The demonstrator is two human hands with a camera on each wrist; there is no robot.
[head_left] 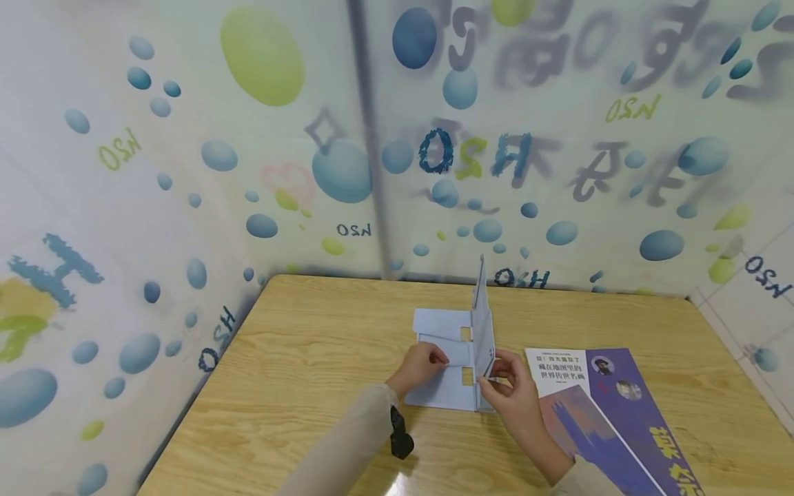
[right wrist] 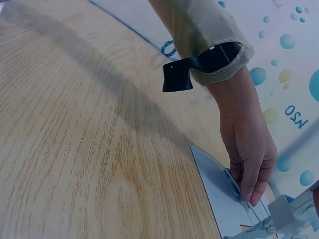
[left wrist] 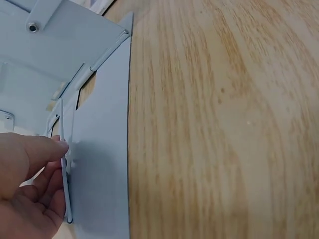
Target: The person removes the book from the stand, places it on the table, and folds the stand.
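A pale blue folding stand [head_left: 440, 396], apparently metal, lies with its base flat on the table and a panel [head_left: 482, 324] standing upright at its right side. My left hand [head_left: 424, 365] pinches a thin flap [left wrist: 65, 189] tilted up from the base, thumb on one side and fingers on the other. That same hand appears from the far side in the right wrist view, gripping the flap near the hinge. With thumb and fingers, my right hand [head_left: 513, 386] holds the near edge of the upright panel. Part of the hinge is hidden behind the panel.
To the right of the stand lies a purple and white book [head_left: 639, 413], with another picture-covered piece [head_left: 577, 420] over it. The wooden table [head_left: 298, 358] meets patterned curtains [head_left: 310, 172] at its back and left edges. A black wrist camera [head_left: 401, 437] hangs at the left cuff.
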